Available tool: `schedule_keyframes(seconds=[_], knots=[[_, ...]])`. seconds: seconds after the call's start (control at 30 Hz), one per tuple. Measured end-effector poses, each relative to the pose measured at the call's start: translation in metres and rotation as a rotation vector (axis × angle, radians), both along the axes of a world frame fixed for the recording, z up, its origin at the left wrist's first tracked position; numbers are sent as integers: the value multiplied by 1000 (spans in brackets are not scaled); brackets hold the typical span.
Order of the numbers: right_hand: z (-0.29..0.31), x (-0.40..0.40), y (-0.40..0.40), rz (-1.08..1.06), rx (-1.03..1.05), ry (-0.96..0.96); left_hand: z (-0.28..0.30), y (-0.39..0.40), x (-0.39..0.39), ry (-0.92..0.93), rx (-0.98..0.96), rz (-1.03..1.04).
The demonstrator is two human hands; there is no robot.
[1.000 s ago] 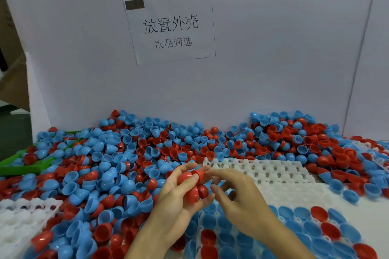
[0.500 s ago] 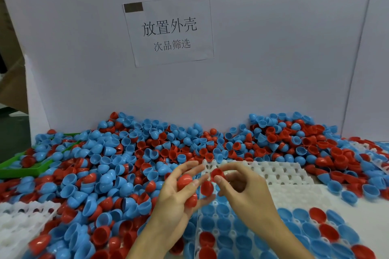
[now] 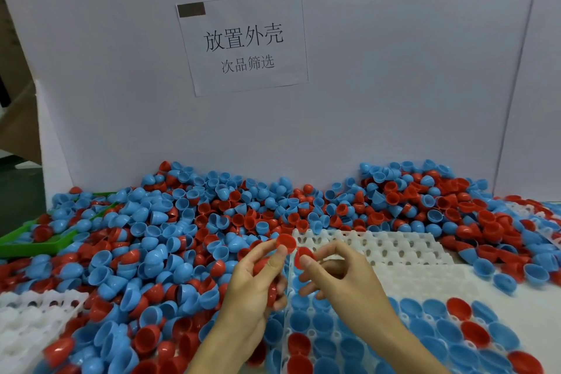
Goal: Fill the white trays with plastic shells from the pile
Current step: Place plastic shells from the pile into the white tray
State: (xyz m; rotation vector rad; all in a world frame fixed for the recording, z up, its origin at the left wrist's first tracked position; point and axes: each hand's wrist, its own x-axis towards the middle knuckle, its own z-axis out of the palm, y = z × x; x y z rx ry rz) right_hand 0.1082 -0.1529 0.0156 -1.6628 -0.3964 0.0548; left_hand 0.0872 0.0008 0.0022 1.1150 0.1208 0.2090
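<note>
Two hands meet just above the left edge of the white tray [image 3: 394, 255]. The left hand [image 3: 258, 279] pinches a red shell [image 3: 286, 242] between thumb and finger, its round open side facing up, with more red shells tucked in its palm. The right hand [image 3: 343, 276] pinches another red shell [image 3: 303, 256] at its fingertips. The two shells sit just beside each other.

The tray's far half shows bare white cups. Its near half is full of blue and red shells, open sides up. The big pile [image 3: 170, 240] of shiny blue and red cup-shaped shells crowds the tray's left and far edges. To the tray's right lies a bare patch of counter [image 3: 540, 307]. A white wall [image 3: 394, 70] stands close behind the pile.
</note>
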Motion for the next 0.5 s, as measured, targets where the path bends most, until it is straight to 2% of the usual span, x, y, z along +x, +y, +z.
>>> schedule_keyframes(seconds=[0.1, 0.33, 0.5], knots=[[-1, 0, 0, 39, -114, -80, 0, 2, 0, -21, -28, -32], [-8, 1, 0, -191, -295, -415, 2, 1, -4, -44, 26, -79], [-10, 1, -2, -278, -334, -467, 2, 1, -5, -27, 101, -71]])
